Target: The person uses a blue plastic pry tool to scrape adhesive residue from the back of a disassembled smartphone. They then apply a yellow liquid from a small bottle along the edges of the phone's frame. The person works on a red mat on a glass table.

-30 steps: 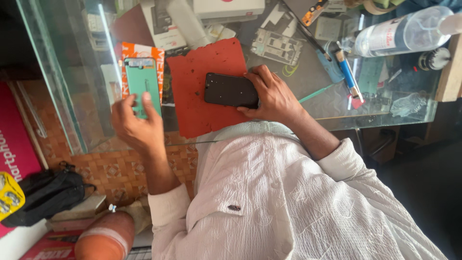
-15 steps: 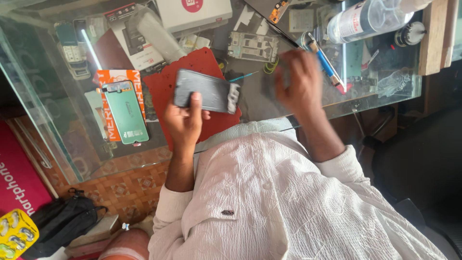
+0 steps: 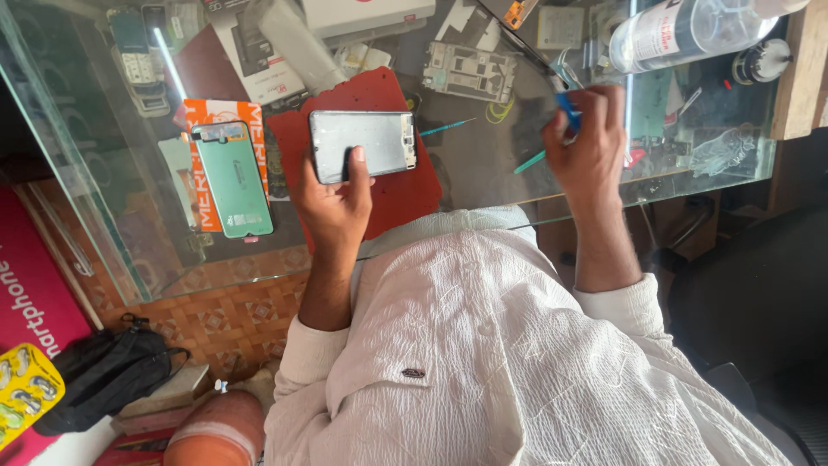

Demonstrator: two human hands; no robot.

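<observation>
I see my left hand [image 3: 335, 203] grasping a phone [image 3: 363, 144] above the red mat [image 3: 405, 185], thumb pressed on its glass; its long axis runs sideways past my fingertips, screen facing up. My right hand [image 3: 588, 142] is clenched around a blue tool [image 3: 567, 110] that points upward out of the fist.

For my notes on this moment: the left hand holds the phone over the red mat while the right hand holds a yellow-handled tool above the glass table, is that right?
Not quite: the tool in the right hand has a blue handle, not yellow, as the head view shows. The rest stands: the left hand holds the phone over the red mat, and the right hand is above the glass table.
</observation>
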